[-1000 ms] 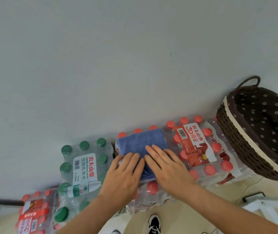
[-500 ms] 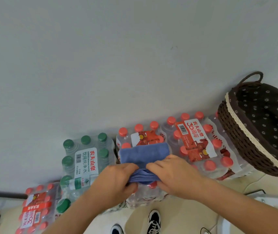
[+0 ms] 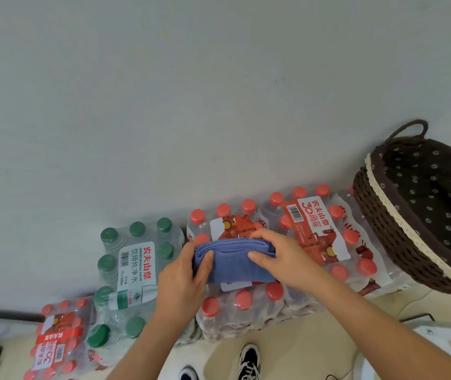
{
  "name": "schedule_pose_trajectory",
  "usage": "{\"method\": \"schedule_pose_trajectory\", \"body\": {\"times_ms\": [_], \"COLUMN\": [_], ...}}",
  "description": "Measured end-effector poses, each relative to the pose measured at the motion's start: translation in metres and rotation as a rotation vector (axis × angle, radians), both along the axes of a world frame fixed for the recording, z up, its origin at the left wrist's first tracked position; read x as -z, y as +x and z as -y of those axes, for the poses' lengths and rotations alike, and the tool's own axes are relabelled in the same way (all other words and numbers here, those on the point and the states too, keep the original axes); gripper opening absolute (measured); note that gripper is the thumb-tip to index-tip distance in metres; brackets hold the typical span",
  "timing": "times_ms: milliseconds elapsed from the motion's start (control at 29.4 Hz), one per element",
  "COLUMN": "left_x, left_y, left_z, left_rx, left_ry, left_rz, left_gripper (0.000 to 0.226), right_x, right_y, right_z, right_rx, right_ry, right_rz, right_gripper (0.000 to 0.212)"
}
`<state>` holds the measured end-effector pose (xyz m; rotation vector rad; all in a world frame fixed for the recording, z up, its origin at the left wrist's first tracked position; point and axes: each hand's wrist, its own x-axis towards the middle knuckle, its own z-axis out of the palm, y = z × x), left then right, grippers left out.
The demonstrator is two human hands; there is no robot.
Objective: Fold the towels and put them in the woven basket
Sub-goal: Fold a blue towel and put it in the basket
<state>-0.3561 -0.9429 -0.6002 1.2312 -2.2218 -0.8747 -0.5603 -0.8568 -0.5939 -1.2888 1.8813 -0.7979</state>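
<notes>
So my left hand [image 3: 183,281] and right hand [image 3: 279,259] each grip one end of the blue towel [image 3: 232,263]. It is folded small, on top of the red-cap bottles [image 3: 314,229]. It still has to go in the woven basket [image 3: 410,229] on my right, where I see no towel. Green-cap bottles [image 3: 134,259] sit on my left. Nothing blocks the way.
</notes>
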Motion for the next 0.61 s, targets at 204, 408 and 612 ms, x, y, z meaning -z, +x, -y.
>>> {"method": "schedule_pose_trajectory", "body": {"times_ms": [204,408,612], "left_x": [0.014,0.011,0.003], "left_y": [0.006,-0.006,-0.008], "left_z": [0.006,0.022,0.035], "left_rx": [-0.045,-0.093,-0.118], "left_ry": [0.082,0.135,0.547], "left_rz": [0.015,0.094,-0.026], "left_gripper": [0.023,0.022,0.041], "right_x": [0.008,0.016,-0.001], "right_y": [0.009,0.005,-0.007], "right_z": [0.004,0.014,0.016], "right_rx": [0.079,0.206,0.02], "right_ry": [-0.109,-0.054,0.18], "right_rz": [-0.093,-0.085,-0.21], "right_gripper": [0.011,0.017,0.047]}}
